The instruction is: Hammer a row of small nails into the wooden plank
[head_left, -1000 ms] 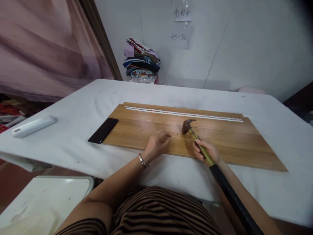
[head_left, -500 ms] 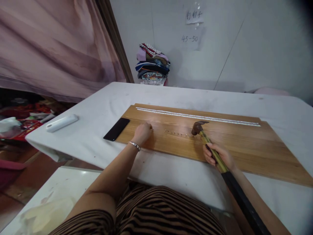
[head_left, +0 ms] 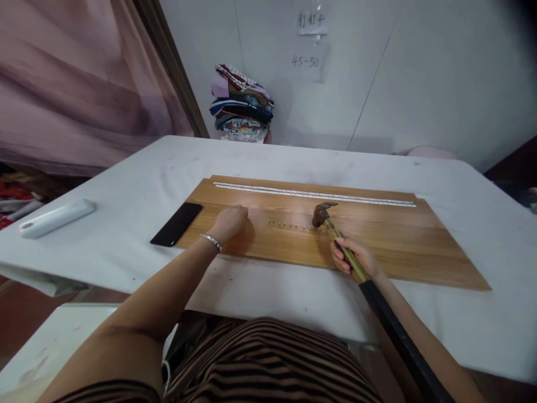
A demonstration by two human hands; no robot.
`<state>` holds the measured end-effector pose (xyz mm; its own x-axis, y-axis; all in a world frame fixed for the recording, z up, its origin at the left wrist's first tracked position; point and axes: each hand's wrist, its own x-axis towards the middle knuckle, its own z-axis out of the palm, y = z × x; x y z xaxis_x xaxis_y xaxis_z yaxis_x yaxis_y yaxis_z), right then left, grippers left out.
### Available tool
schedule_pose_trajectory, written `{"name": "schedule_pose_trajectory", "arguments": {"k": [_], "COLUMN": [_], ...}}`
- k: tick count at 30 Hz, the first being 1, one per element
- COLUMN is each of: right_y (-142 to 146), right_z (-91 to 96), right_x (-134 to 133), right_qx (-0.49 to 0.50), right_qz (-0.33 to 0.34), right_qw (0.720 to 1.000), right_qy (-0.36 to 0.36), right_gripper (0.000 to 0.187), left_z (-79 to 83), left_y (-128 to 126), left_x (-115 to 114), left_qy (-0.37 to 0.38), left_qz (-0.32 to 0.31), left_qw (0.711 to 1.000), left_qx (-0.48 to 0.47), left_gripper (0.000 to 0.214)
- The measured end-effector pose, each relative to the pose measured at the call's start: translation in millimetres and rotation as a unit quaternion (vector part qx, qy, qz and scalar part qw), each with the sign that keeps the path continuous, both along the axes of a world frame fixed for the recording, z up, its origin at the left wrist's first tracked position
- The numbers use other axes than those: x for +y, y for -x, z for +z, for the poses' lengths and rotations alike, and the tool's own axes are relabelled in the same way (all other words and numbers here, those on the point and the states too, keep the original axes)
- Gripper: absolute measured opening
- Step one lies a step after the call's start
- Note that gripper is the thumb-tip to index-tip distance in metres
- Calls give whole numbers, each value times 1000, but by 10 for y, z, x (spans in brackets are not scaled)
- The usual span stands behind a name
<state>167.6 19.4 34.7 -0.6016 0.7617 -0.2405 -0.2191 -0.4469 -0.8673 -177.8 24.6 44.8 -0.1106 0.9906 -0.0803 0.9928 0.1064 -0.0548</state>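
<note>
A wooden board (head_left: 369, 246) lies flat on the white-covered table, with a row of several small nails (head_left: 284, 224) along its middle. My right hand (head_left: 350, 254) is wrapped around the handle of a claw hammer (head_left: 356, 270). The hammer's rusty head is over the right end of the nail row. To the left of that row, my left hand (head_left: 230, 223) is at the board with its fingers pinched together; what is between them is too small to make out. Two white measuring strips (head_left: 314, 194) run along the board's far side.
A black phone (head_left: 177, 224) rests across the board's left end. Farther left on the table (head_left: 138, 184) is a white oblong object (head_left: 57, 218). Folded clothes (head_left: 243, 106) are piled behind the table, against the wall. A pink curtain (head_left: 84, 84) hangs at left.
The view has shifted, so the scene sits farther left in the picture. My left hand stays pinched beside the nail row, and my right hand keeps the hammer over the row's right end.
</note>
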Motion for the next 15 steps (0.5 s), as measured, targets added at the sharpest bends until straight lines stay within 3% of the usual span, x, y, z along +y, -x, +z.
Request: {"name": "schedule_pose_trajectory", "arguments": {"k": [15], "right_y": [-5], "right_z": [28], "right_x": [-18], "right_qx": [1], "right_qz": [-17], "right_qw": [1000], "right_qy": [-2], "right_gripper": [25], "left_z": [-144], "left_y": [-32], "left_x": [56], "left_qy": [-104], "left_qz": [118], "left_qw": [982], "left_qx": [-102], "left_gripper": [25]}}
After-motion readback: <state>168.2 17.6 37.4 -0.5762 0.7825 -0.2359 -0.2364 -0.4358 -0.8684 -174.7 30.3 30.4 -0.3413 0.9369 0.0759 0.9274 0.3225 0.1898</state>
